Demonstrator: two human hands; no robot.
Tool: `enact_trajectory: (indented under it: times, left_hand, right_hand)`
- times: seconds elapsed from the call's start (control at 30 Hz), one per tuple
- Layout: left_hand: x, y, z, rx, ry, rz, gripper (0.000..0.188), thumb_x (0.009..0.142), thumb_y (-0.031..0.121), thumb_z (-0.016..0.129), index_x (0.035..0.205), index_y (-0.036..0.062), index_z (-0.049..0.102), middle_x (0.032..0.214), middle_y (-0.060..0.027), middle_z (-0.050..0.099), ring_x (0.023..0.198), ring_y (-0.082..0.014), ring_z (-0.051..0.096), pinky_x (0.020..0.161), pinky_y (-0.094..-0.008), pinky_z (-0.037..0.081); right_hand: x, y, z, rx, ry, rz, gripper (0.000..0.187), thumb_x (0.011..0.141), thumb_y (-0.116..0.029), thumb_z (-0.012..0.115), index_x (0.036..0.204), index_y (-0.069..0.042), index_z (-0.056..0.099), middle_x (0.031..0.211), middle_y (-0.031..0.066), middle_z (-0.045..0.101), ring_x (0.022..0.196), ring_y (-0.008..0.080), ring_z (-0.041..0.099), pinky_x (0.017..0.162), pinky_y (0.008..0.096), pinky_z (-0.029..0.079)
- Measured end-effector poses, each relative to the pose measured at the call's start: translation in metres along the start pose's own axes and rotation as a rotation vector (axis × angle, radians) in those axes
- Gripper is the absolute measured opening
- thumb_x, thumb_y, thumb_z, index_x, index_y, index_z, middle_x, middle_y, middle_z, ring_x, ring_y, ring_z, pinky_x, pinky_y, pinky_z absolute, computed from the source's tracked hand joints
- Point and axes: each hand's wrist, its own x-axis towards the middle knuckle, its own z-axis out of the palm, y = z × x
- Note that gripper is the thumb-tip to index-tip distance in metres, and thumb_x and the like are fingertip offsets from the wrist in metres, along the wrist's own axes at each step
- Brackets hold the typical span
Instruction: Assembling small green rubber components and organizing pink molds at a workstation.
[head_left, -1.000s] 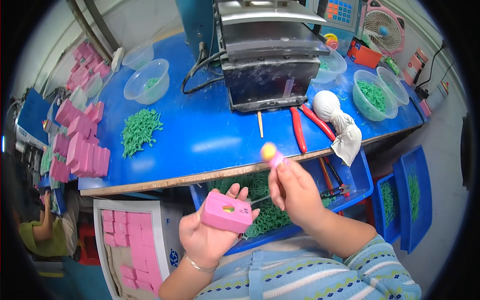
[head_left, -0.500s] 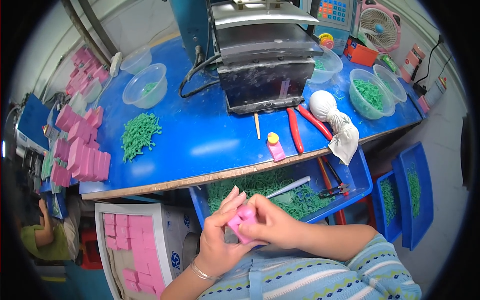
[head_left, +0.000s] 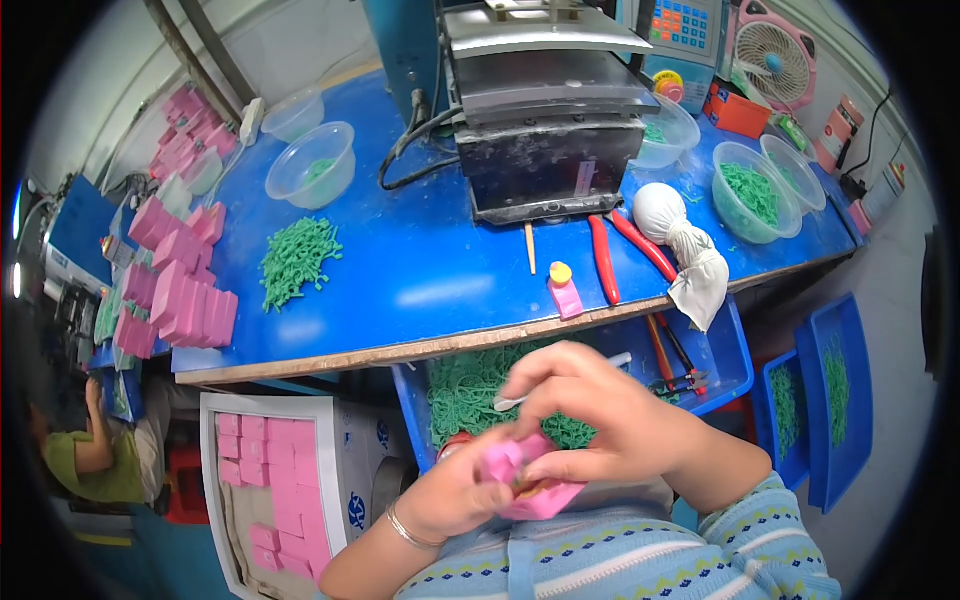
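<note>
Close in front of my body, my left hand (head_left: 455, 497) is wrapped round a pink rubbery block (head_left: 545, 500). The block looks parted, with a dark gap and a raised pink piece between my hands, partly blurred. The thumb of my right hand (head_left: 610, 420) presses at the gap, and its other fingers curl above the raised pink piece. Behind my hands, a blue tray (head_left: 725, 375) holds a mass of green stringy pieces (head_left: 470, 385) and a pale-handled tool (head_left: 508, 404). What lies inside the block is hidden.
On the blue table (head_left: 400, 330) stand a black press (head_left: 555, 165), a pile of green pieces (head_left: 300, 260), red-handled pliers (head_left: 605, 260), a white cloth bundle (head_left: 690, 250) and stacked pink blocks (head_left: 195, 305). A white box (head_left: 335, 420) of pink blocks stands lower left. Another person (head_left: 85, 455) sits far left.
My right hand has lifted and turned over the pink block, which now looks parted instead of closed. The view has shifted a little, moving the table things rightward.
</note>
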Motion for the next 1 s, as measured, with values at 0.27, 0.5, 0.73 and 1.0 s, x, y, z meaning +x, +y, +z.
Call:
enact_trajectory:
  times: [0.27,0.5,0.73,1.0]
  left_hand:
    - [0.015,0.016,-0.005,-0.507,0.257,0.496,0.071,0.086,0.067,0.033,0.084,-0.0016,0.052,0.064,-0.0097,0.048,0.056,-0.0174,0.045,0.053,-0.0291,0.04]
    - [0.012,0.01,-0.006,-0.189,0.448,0.51,0.073,0.092,0.059,0.019,0.078,-0.0031,0.053,0.062,-0.0078,0.048,0.052,-0.016,0.044,0.051,-0.0273,0.037]
    - [0.015,0.001,0.007,0.028,0.722,0.628,0.059,0.096,0.05,0.021,0.102,-0.001,0.051,0.087,-0.012,0.057,0.077,-0.0181,0.056,0.067,-0.029,0.047]
    - [0.017,0.017,0.021,-0.027,0.712,0.68,0.064,0.094,0.054,0.022,0.1,-0.0019,0.051,0.083,-0.0126,0.057,0.064,-0.0187,0.057,0.056,-0.0293,0.048]
  right_hand:
    - [-0.014,0.001,0.049,-0.167,-0.151,-0.222,0.018,0.079,-0.017,0.064,0.088,-0.004,0.057,0.081,0.0071,0.054,0.072,0.0253,0.056,0.058,0.0341,0.048]
    - [-0.002,0.006,0.034,-0.003,0.199,0.101,0.033,0.072,-0.025,0.074,0.093,-0.006,0.056,0.075,0.0064,0.059,0.06,0.0212,0.057,0.049,0.0321,0.045]
    - [0.006,0.015,0.031,-0.152,-0.012,-0.028,0.02,0.08,-0.019,0.066,0.093,-0.007,0.057,0.074,0.0087,0.057,0.064,0.026,0.058,0.056,0.035,0.046]
    - [0.002,0.026,0.042,0.886,0.098,0.514,0.014,0.093,-0.012,0.049,0.098,0.001,0.051,0.081,0.0119,0.064,0.067,0.016,0.063,0.059,0.025,0.052]
